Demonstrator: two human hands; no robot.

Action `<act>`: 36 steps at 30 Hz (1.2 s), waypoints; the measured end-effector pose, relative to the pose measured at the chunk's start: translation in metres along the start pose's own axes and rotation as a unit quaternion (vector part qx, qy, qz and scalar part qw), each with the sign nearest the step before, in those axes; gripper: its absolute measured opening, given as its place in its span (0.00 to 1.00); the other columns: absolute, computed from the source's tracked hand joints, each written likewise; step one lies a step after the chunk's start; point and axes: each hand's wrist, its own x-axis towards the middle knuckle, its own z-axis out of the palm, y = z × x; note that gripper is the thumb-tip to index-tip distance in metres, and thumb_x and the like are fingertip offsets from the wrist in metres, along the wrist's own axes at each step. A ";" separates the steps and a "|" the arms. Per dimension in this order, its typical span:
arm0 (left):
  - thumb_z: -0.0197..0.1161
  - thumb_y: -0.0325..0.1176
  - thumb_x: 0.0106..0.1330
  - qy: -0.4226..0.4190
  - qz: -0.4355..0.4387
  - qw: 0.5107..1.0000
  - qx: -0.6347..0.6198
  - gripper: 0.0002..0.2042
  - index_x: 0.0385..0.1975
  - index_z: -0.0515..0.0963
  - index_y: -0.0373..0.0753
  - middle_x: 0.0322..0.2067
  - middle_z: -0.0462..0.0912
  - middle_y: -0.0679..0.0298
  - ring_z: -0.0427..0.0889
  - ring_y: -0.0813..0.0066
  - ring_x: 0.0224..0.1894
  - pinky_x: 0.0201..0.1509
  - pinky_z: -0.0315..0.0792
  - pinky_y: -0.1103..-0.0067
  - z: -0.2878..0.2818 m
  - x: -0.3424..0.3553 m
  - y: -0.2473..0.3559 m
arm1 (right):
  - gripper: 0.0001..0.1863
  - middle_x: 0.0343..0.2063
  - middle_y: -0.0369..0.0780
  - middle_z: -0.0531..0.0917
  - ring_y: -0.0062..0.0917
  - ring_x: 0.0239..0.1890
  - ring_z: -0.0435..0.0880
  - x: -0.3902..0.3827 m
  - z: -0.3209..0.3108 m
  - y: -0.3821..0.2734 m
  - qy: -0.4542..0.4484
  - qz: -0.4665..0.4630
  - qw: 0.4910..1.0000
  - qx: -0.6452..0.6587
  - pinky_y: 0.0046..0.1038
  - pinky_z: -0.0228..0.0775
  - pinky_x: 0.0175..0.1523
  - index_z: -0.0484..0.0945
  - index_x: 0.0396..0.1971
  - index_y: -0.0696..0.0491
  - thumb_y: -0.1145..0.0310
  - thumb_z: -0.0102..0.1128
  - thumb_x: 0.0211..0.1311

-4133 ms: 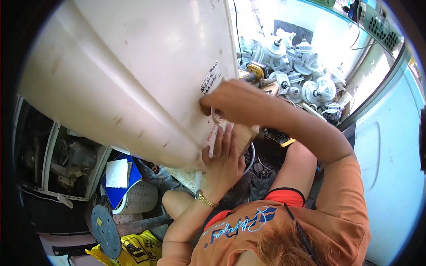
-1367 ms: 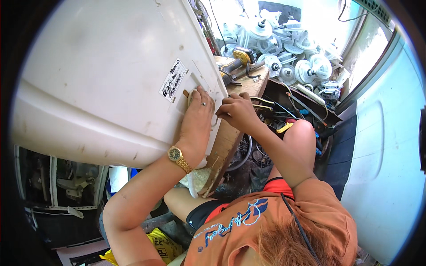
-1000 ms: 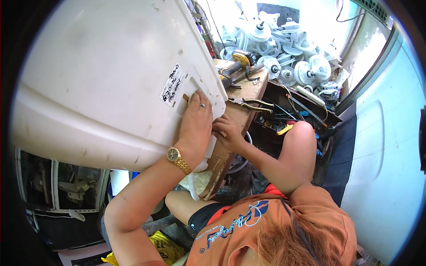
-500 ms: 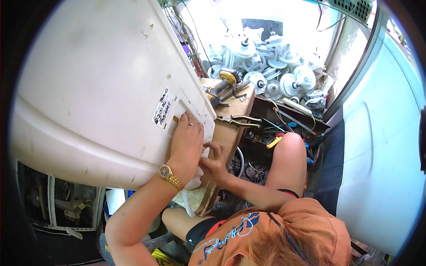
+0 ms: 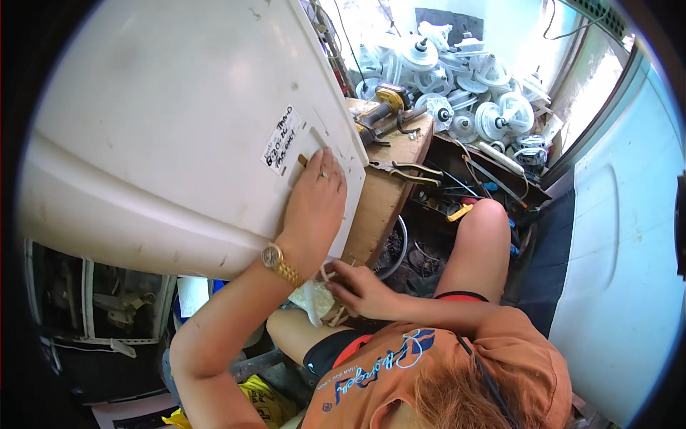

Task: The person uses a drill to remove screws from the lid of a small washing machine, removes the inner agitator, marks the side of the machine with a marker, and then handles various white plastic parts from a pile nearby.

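A large off-white appliance casing (image 5: 179,143) fills the left side, with a written label (image 5: 281,141) on its panel. My left hand (image 5: 318,200) rests flat on this panel, fingers stretched out beside a narrow slot. A gold watch is on that wrist. Below the casing's lower corner, my right hand (image 5: 363,289) has its fingers bent, with a small pale thing at the fingertips that I cannot make out. Just left of them hangs a white hose (image 5: 311,304).
On the wooden bench (image 5: 379,204) lie pliers (image 5: 407,171) and a yellow-black cordless drill (image 5: 386,107). Several white plastic parts with dark shafts (image 5: 493,121) are piled behind. A dark drawer of tools (image 5: 457,168) stands beyond my knee. A pale blue panel (image 5: 614,236) rises at right.
My right hand has moved down from the panel's edge to beside the hose. The left hand stays flat on the panel. The whole view has shifted slightly.
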 end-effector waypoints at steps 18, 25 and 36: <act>0.60 0.36 0.66 0.188 -0.174 0.952 -0.168 0.20 0.58 0.72 0.42 0.48 0.82 0.69 0.76 0.73 0.52 0.56 0.63 0.69 0.005 -0.040 0.033 | 0.17 0.34 0.37 0.79 0.29 0.40 0.80 0.066 -0.130 -0.026 0.163 -0.112 0.977 -0.079 0.26 0.71 0.46 0.79 0.48 0.55 0.82 0.57 0.59; 0.57 0.32 0.66 0.167 -0.231 0.937 -0.204 0.15 0.53 0.77 0.45 0.43 0.83 0.69 0.76 0.74 0.48 0.53 0.62 0.69 -0.007 -0.017 0.031 | 0.17 0.40 0.36 0.82 0.19 0.44 0.81 0.088 -0.130 0.086 0.182 -0.053 0.950 0.248 0.22 0.72 0.50 0.76 0.52 0.60 0.82 0.57 0.63; 0.57 0.34 0.67 0.161 -0.235 0.947 -0.145 0.19 0.58 0.74 0.52 0.40 0.82 0.74 0.75 0.75 0.48 0.52 0.58 0.67 0.011 -0.018 0.041 | 0.16 0.34 0.36 0.86 0.17 0.36 0.82 0.108 -0.068 0.096 0.265 -0.033 0.871 0.412 0.22 0.74 0.41 0.80 0.48 0.59 0.78 0.69 0.60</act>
